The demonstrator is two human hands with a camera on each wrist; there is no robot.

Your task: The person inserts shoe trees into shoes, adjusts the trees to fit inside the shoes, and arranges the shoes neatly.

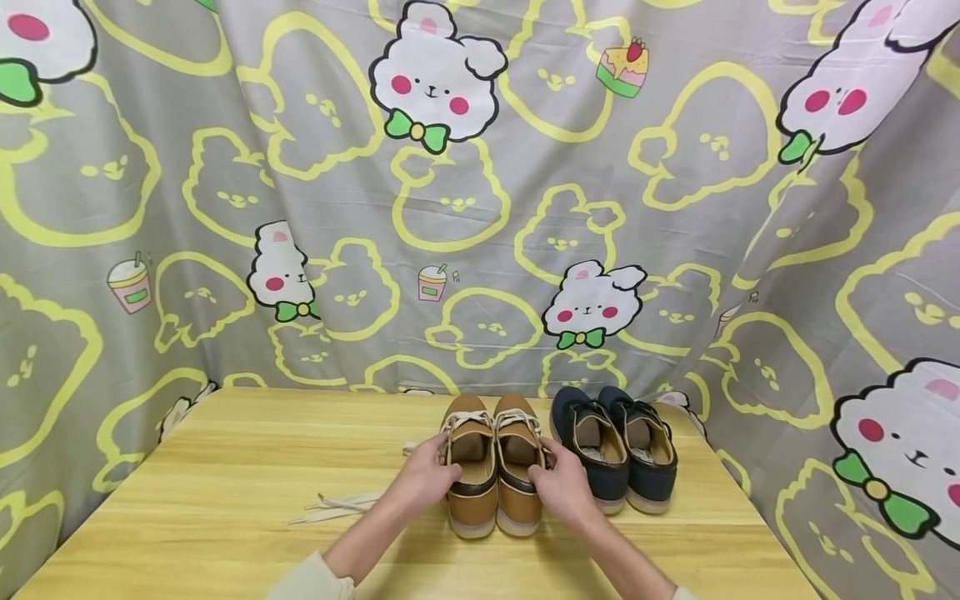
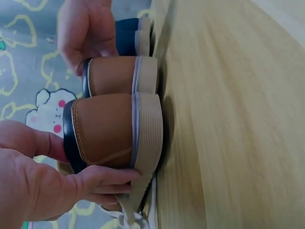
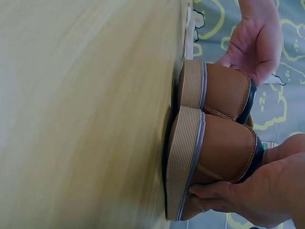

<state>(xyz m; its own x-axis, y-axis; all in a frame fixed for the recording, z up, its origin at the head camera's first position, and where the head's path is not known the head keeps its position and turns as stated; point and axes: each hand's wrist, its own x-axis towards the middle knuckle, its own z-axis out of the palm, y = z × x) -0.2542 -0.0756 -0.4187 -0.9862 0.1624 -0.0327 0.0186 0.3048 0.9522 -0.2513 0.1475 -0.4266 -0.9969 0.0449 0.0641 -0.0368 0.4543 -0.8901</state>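
Two brown lace-up shoes (image 1: 473, 510) stand side by side on the wooden table, heels toward me, with pale laces (image 1: 467, 418) across their fronts. My left hand (image 1: 427, 473) grips the left shoe, thumb over the collar and fingers along the outer side. On the other side, my right hand (image 1: 564, 482) holds the right shoe (image 1: 519, 510) the same way, its thumb at the dark collar. Both wrist views show the brown heels (image 2: 107, 129) and ridged pale soles (image 3: 183, 148) close together. The soles seem to rest on the table.
A pair of navy shoes (image 1: 651, 487) stands just right of the brown pair, close to my right hand. Loose pale laces (image 1: 337, 507) lie on the table (image 1: 225, 467) at the left. A patterned grey curtain (image 1: 480, 333) hangs behind and at both sides.
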